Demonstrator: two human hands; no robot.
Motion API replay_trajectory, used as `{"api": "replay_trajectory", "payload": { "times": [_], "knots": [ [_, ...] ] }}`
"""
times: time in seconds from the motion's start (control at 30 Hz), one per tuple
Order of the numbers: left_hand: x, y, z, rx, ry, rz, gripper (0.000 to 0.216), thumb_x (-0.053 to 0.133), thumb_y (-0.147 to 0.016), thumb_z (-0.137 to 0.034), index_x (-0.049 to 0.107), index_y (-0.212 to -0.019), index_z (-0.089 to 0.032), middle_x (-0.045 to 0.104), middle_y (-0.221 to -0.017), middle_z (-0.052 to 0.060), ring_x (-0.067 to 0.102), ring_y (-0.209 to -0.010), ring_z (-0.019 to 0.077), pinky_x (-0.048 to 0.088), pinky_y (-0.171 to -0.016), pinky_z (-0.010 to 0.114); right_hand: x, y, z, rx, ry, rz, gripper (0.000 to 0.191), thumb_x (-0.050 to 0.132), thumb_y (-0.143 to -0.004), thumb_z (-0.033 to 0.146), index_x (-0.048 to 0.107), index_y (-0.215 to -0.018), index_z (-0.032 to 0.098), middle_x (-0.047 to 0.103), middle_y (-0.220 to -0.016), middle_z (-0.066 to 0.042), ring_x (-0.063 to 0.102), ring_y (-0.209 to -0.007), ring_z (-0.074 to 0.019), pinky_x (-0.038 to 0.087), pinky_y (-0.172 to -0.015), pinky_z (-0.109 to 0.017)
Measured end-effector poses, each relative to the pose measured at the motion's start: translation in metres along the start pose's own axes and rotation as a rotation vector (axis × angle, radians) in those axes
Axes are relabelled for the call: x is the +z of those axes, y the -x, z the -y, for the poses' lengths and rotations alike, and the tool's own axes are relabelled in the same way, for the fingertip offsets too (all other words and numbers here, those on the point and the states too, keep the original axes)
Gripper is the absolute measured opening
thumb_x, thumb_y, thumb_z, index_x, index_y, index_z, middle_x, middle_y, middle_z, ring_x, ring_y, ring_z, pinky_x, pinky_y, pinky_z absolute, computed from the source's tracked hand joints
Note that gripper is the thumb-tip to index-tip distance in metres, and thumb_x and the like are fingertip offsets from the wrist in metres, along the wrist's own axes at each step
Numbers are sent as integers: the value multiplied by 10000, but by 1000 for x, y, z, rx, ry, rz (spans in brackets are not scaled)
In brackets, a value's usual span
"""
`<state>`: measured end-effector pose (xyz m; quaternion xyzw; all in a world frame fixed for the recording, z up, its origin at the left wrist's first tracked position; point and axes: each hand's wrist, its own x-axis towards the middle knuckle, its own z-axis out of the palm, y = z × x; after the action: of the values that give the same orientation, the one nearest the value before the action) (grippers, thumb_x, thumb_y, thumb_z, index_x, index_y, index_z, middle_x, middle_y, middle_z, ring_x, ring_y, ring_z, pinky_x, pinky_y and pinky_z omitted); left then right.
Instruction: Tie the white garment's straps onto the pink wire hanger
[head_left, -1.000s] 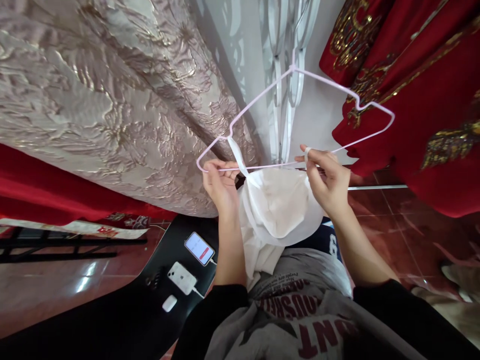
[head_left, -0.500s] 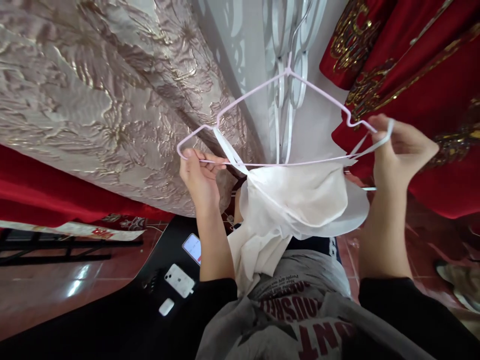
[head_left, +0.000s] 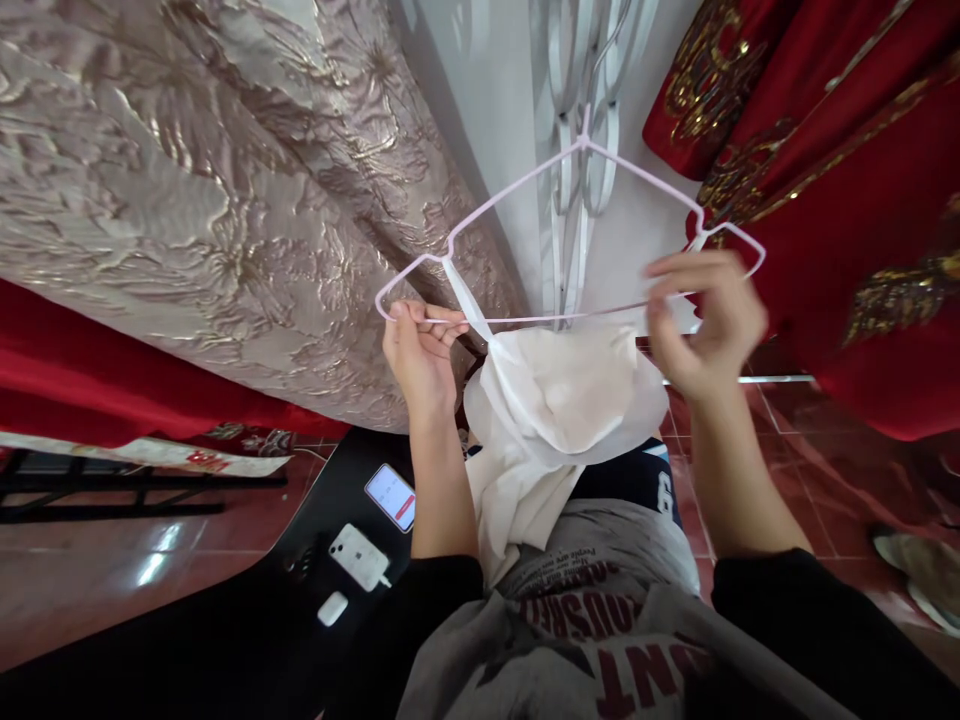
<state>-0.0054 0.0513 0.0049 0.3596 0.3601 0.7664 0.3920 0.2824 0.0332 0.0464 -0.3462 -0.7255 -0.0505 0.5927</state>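
Observation:
A pale pink clothes hanger [head_left: 516, 184] is held up in front of me, its hook end pointing at the white wall. My left hand [head_left: 427, 352] pinches the hanger's lower left corner. From it hangs a cream-white garment [head_left: 574, 385] with thin straps, bunched down over my lap. Its left strap [head_left: 466, 292] loops over the left notch, and the other strap sits at the right notch, partly hidden by my right hand [head_left: 709, 322]. That hand is slightly blurred, with thumb and fingers apart, in front of the hanger's right end.
Shiny embossed fabric [head_left: 247, 200] hangs at left, red fabric with gold embroidery [head_left: 825, 200] at right. White scrolled metalwork [head_left: 570, 180] stands behind the hanger. A black table [head_left: 247, 620] at lower left carries a lit phone [head_left: 391, 497], a white phone [head_left: 359, 557] and a small white case [head_left: 332, 608].
My right hand has let go of the right strap and moved left. That strap now rests at the hanger's right notch. The hanger and my left hand have shifted slightly right.

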Motion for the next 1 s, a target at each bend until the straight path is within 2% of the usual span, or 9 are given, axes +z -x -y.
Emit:
{"api": "replay_trajectory", "payload": {
  "times": [0.07,0.13,0.27,0.37,0.53,0.67,0.8,0.9,1.0],
  "knots": [
    [-2,1,3,1,-3,0,457,685,-989,-640,518,-850,-238,735,-724,13,754,-694,161,620,-733,267,13,6,3,84,-16,339,134,645,-988,285,725,-1095,276,812,-1084,-44,740,-1025,-272,542,-953,-485],
    [-3,7,6,-20,1,3,446,710,-966,-662,591,-932,-234,786,-835,34,779,-775,169,632,-822,292,22,11,3,169,58,528,214,660,-991,337,739,-1177,266,827,-1106,-52,735,-1032,-287,509,-990,-503],
    [-3,34,9,-123,-95,114,437,793,-922,-622,716,-1104,-233,823,-1150,90,792,-1106,223,587,-1077,377,27,26,5,230,103,448,358,627,-1031,389,692,-1363,272,830,-1163,-51,725,-1054,-268,462,-1029,-479],
    [-1,53,-1,-141,-209,222,376,858,-894,-533,758,-1104,-237,806,-1184,84,758,-1177,227,559,-1122,381,26,36,10,181,109,382,310,604,-1045,375,717,-1324,305,829,-1165,-30,718,-1055,-251,439,-1057,-476],
    [5,73,-59,-151,-318,302,290,884,-885,-478,724,-901,-237,723,-826,29,695,-798,174,592,-828,298,23,37,10,211,98,236,145,645,-1030,344,786,-1063,332,817,-972,16,720,-966,-216,428,-1138,-498],
    [11,79,-107,-41,-241,306,179,793,-962,-412,764,-934,-238,791,-979,77,746,-985,248,589,-940,373,19,33,12,265,127,219,172,655,-1022,399,786,-939,326,797,-888,22,714,-917,-211,440,-1166,-523],
    [18,56,-109,91,16,156,111,723,-963,-353,675,-987,-257,835,-1150,40,766,-1146,226,567,-1068,364,17,34,17,255,113,210,159,645,-1023,366,781,-957,319,797,-884,22,714,-904,-207,441,-1168,-524],
    [17,30,-88,461,-34,-92,309,566,-826,-12,572,-1002,-267,824,-1067,-43,747,-1166,116,501,-1154,308,16,36,18,235,99,222,141,641,-1020,320,779,-990,314,803,-905,21,721,-917,-204,446,-1154,-513],
    [5,15,-65,732,-130,-291,420,504,-713,83,527,-971,-247,796,-1058,-40,733,-1189,96,486,-1160,281,15,37,16,231,94,232,153,632,-1020,309,784,-1015,312,812,-931,16,728,-940,-207,444,-1162,-517]
  ]
}}
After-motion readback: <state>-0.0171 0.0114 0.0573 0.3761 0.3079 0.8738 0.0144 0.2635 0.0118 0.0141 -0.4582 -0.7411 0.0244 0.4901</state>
